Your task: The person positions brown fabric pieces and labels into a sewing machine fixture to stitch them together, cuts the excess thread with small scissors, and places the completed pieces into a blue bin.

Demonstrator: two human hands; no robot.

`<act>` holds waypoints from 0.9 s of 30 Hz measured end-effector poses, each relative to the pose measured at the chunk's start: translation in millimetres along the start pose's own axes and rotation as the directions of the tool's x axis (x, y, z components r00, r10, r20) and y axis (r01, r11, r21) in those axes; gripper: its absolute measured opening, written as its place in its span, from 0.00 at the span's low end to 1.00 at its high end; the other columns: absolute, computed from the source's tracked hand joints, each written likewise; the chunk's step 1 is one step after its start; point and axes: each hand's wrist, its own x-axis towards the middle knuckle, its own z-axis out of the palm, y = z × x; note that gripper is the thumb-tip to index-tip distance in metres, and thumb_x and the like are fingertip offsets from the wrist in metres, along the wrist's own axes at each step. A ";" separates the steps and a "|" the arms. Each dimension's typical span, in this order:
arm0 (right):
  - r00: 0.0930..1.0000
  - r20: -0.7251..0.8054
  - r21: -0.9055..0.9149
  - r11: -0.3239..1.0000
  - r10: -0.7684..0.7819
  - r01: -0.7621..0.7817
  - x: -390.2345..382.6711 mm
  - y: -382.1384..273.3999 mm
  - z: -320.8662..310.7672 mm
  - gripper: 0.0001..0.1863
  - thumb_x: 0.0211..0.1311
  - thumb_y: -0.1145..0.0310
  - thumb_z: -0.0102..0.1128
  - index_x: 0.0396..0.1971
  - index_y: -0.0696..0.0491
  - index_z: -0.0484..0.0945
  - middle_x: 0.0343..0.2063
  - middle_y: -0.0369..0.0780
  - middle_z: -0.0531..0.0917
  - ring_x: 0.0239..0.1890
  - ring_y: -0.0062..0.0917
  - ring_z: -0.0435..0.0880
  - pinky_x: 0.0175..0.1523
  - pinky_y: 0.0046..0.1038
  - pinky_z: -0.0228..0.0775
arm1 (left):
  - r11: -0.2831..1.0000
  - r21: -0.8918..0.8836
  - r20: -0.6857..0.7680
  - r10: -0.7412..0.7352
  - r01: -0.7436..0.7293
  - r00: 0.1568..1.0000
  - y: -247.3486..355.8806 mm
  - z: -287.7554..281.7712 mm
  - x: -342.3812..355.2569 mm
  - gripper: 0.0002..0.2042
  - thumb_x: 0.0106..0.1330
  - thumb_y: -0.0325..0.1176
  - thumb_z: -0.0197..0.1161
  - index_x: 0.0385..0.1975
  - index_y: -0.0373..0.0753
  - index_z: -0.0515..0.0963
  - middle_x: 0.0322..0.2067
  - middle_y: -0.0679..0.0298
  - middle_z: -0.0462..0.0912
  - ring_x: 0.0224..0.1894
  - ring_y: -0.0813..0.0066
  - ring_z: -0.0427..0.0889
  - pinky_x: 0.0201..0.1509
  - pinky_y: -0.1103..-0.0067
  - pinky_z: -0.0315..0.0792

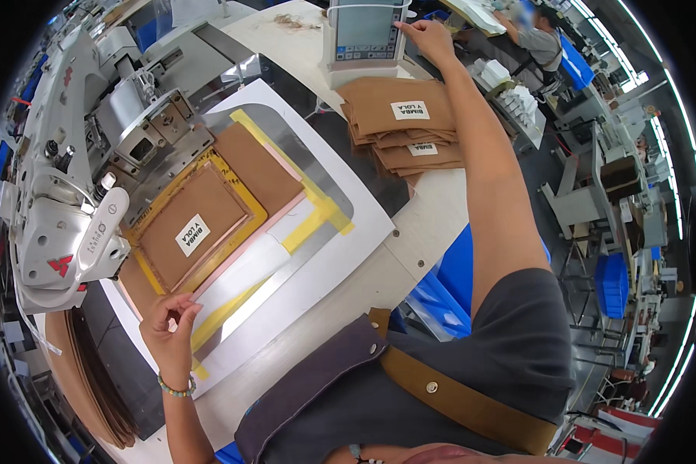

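My left hand [168, 329] rests with its fingertips on the near edge of a white sewing template [317, 267]. The template holds a brown fabric panel [189, 224] with a white label, framed in yellow under the head of a white industrial sewing machine [69, 162]. My right hand [428, 37] reaches far across the table, and its fingers touch the right edge of the machine's grey control panel [363, 35]. Neither hand holds anything.
A stack of several brown labelled fabric pieces [402, 124] lies below the control panel. More brown pieces [85, 379] hang at the table's left edge. Blue bins [448, 286] sit under the table at right. Another person [537, 35] works at a far bench.
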 end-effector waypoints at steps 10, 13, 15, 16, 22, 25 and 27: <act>0.966 0.126 -0.130 0.961 -0.227 0.243 51.0 110.1 9.7 0.33 0.69 0.25 0.46 0.58 0.30 0.85 0.25 0.34 0.83 0.28 0.26 0.81 0.37 0.33 0.74 | 0.940 0.269 0.046 0.206 -0.210 0.978 11.6 -0.6 8.2 0.08 0.62 0.20 0.71 0.41 0.33 0.86 0.32 0.60 0.85 0.29 0.73 0.78 0.35 0.78 0.72; 0.964 0.260 0.025 0.997 0.059 -0.068 59.5 62.6 34.5 0.36 0.63 0.25 0.55 0.56 0.37 0.87 0.31 0.33 0.85 0.34 0.20 0.82 0.39 0.26 0.73 | 0.923 0.344 -0.020 0.193 -0.174 0.981 13.0 0.6 -5.6 0.09 0.63 0.20 0.70 0.42 0.33 0.87 0.33 0.61 0.84 0.28 0.71 0.78 0.30 0.78 0.71; 0.934 0.308 -0.003 0.981 0.183 -0.192 52.6 60.6 30.0 0.39 0.59 0.23 0.59 0.52 0.42 0.89 0.32 0.33 0.85 0.36 0.18 0.82 0.39 0.23 0.72 | 0.897 0.414 -0.023 0.177 -0.152 0.984 11.2 0.4 -5.9 0.08 0.64 0.20 0.70 0.42 0.33 0.87 0.34 0.61 0.83 0.27 0.71 0.78 0.30 0.78 0.71; 0.947 0.270 0.040 0.981 0.175 -0.192 47.2 55.5 30.5 0.41 0.55 0.22 0.61 0.47 0.46 0.90 0.33 0.32 0.85 0.37 0.18 0.82 0.40 0.21 0.70 | 0.875 0.462 -0.024 0.176 -0.145 0.984 9.5 -0.6 -5.6 0.08 0.64 0.20 0.70 0.41 0.33 0.87 0.34 0.61 0.83 0.27 0.71 0.78 0.29 0.78 0.71; 0.971 0.193 0.135 0.977 0.138 -0.166 34.9 50.7 26.3 0.41 0.53 0.22 0.63 0.39 0.51 0.89 0.33 0.31 0.85 0.36 0.17 0.80 0.40 0.21 0.69 | 0.850 0.480 -0.054 0.278 -0.219 0.959 0.8 -11.9 -4.0 0.05 0.63 0.20 0.71 0.37 0.34 0.87 0.32 0.61 0.84 0.27 0.71 0.81 0.31 0.79 0.74; 0.975 0.191 0.210 0.965 0.115 -0.155 34.6 51.9 25.5 0.41 0.53 0.22 0.64 0.35 0.52 0.87 0.30 0.31 0.83 0.33 0.16 0.78 0.37 0.21 0.66 | 0.854 0.475 -0.054 0.269 -0.212 0.962 1.4 -13.7 -4.4 0.04 0.62 0.21 0.71 0.36 0.34 0.87 0.32 0.61 0.84 0.28 0.71 0.83 0.31 0.79 0.75; 0.970 0.207 0.252 0.951 0.130 -0.182 34.1 49.5 27.0 0.41 0.52 0.22 0.65 0.34 0.53 0.87 0.29 0.31 0.81 0.31 0.16 0.77 0.36 0.21 0.65 | 0.858 0.471 -0.051 0.258 -0.205 0.965 1.7 -14.1 -5.7 0.04 0.62 0.21 0.72 0.35 0.34 0.87 0.32 0.62 0.85 0.28 0.70 0.83 0.31 0.79 0.76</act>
